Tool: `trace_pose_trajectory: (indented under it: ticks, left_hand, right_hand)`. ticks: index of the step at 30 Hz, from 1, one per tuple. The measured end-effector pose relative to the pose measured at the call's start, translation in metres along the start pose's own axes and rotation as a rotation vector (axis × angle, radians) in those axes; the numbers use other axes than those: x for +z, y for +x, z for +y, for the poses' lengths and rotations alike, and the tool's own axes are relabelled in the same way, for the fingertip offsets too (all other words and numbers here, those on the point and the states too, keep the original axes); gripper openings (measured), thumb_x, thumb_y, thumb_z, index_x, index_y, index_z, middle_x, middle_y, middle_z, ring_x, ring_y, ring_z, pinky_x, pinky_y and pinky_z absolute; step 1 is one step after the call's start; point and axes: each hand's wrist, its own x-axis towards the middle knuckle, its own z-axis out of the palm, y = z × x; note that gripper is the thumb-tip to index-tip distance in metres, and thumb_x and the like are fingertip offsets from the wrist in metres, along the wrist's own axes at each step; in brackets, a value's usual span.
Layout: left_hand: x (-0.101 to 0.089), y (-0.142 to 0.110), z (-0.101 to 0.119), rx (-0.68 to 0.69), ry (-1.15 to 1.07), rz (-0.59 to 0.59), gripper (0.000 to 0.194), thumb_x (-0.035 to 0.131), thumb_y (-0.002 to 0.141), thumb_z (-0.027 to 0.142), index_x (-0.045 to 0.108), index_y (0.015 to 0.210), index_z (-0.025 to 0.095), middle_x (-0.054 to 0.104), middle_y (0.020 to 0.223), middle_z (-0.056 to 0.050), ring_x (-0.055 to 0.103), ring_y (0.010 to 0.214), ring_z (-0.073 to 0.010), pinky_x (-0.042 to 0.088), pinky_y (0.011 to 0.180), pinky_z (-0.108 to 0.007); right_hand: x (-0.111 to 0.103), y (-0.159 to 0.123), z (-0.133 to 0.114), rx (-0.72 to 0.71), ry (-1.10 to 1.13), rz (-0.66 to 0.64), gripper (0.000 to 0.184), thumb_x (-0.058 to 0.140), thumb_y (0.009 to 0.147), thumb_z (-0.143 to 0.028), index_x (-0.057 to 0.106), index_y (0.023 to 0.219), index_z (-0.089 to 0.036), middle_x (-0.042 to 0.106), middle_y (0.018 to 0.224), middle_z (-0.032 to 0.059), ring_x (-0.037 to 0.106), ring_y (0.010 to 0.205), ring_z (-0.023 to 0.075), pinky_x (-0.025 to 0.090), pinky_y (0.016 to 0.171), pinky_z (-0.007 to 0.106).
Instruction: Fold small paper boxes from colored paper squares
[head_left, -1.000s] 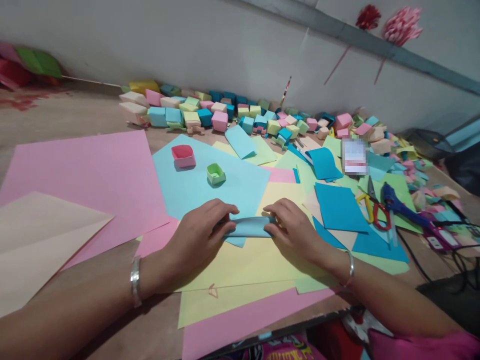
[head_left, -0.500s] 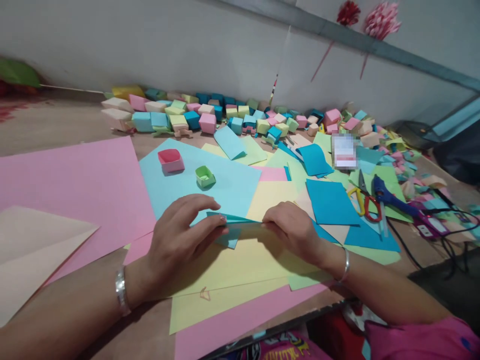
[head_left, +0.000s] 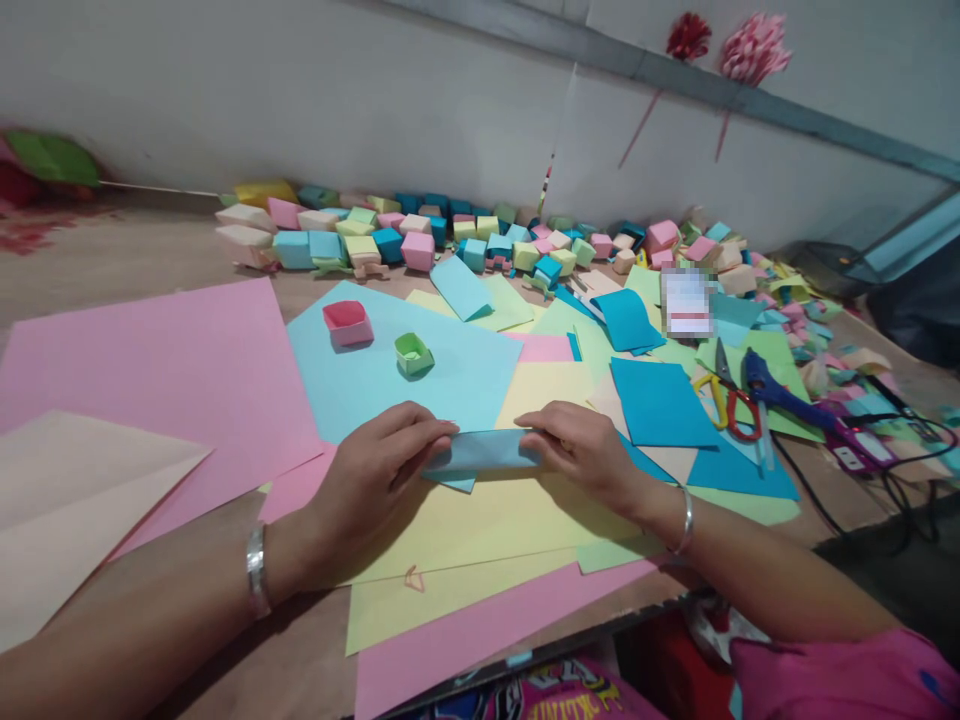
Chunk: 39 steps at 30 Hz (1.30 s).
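Observation:
A narrow folded strip of light blue paper (head_left: 486, 450) is stretched between my two hands over yellow sheets. My left hand (head_left: 386, 460) pinches its left end, and my right hand (head_left: 581, 450) pinches the other end between thumb and fingers. Under the strip another small light blue piece (head_left: 459, 482) pokes out. Beyond my hands, a pink paper box (head_left: 348, 325) and a smaller green paper box (head_left: 414, 355) stand on a large light blue sheet (head_left: 420, 300).
Folded paper boxes (head_left: 418, 250) line the wall. To the right lie dark blue sheets (head_left: 660, 403), scissors (head_left: 742, 415) and a glue gun (head_left: 780, 390) with its cable. Large pink paper (head_left: 165, 370) and a cream sheet (head_left: 90, 490) cover the left. The table's front edge runs close to my body.
The blue paper has turned from edge-on to showing its flat face. My left fingers, apart before, have closed on its left end. The view has shifted slightly.

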Motion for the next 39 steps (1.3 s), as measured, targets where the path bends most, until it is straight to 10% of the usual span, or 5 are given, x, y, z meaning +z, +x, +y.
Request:
trace_pose_trajectory:
  ticks: [13, 18, 22, 25, 39]
  left_hand:
    - [-0.004, 0.0, 0.017, -0.184, -0.076, -0.284, 0.025, 0.065, 0.086, 0.038, 0.066, 0.106, 0.023, 0.069, 0.081, 0.001, 0.061, 0.074, -0.0147, 0.042, 0.068, -0.027]
    - [-0.002, 0.003, 0.017, -0.272, -0.26, -0.244, 0.017, 0.059, 0.091, 0.03, 0.069, 0.08, 0.022, 0.066, 0.072, 0.003, 0.059, 0.066, -0.0101, 0.042, 0.063, -0.023]
    - [-0.003, 0.005, 0.016, -0.271, -0.243, -0.188, 0.017, 0.06, 0.088, 0.028, 0.068, 0.076, 0.02, 0.064, 0.07, 0.002, 0.057, 0.064, -0.0106, 0.041, 0.062, -0.024]
    - [-0.004, 0.005, 0.015, -0.25, -0.245, -0.196, 0.017, 0.058, 0.089, 0.028, 0.067, 0.077, 0.019, 0.064, 0.07, 0.001, 0.056, 0.064, -0.011, 0.041, 0.061, -0.024]
    - [-0.005, 0.008, 0.018, -0.276, -0.244, -0.235, 0.026, 0.046, 0.094, 0.026, 0.062, 0.075, 0.019, 0.06, 0.074, 0.0, 0.055, 0.07, -0.013, 0.044, 0.062, -0.025]
  right_hand:
    - [0.002, -0.001, -0.011, -0.148, -0.01, 0.019, 0.023, 0.043, 0.097, -0.02, 0.061, 0.083, -0.017, 0.061, 0.074, 0.0064, 0.052, 0.073, 0.0163, 0.043, 0.064, 0.029]
    - [0.0, 0.0, -0.008, 0.051, 0.208, -0.019, 0.012, 0.055, 0.093, -0.028, 0.062, 0.091, -0.018, 0.064, 0.082, 0.0053, 0.056, 0.076, 0.0148, 0.046, 0.068, 0.029]
    - [-0.001, 0.001, -0.006, 0.393, 0.488, -0.067, 0.042, 0.072, 0.079, -0.037, 0.059, 0.114, -0.017, 0.064, 0.088, 0.0049, 0.055, 0.07, 0.0129, 0.046, 0.062, 0.027]
    - [-0.002, 0.002, -0.007, 0.507, 0.559, -0.169, 0.028, 0.069, 0.079, -0.038, 0.065, 0.097, -0.016, 0.059, 0.07, 0.0002, 0.049, 0.058, 0.0103, 0.041, 0.054, 0.025]
    - [-0.003, 0.006, -0.013, 0.435, 0.377, -0.128, 0.027, 0.053, 0.09, -0.034, 0.057, 0.069, -0.017, 0.053, 0.06, -0.0019, 0.047, 0.057, 0.0095, 0.036, 0.054, 0.024]
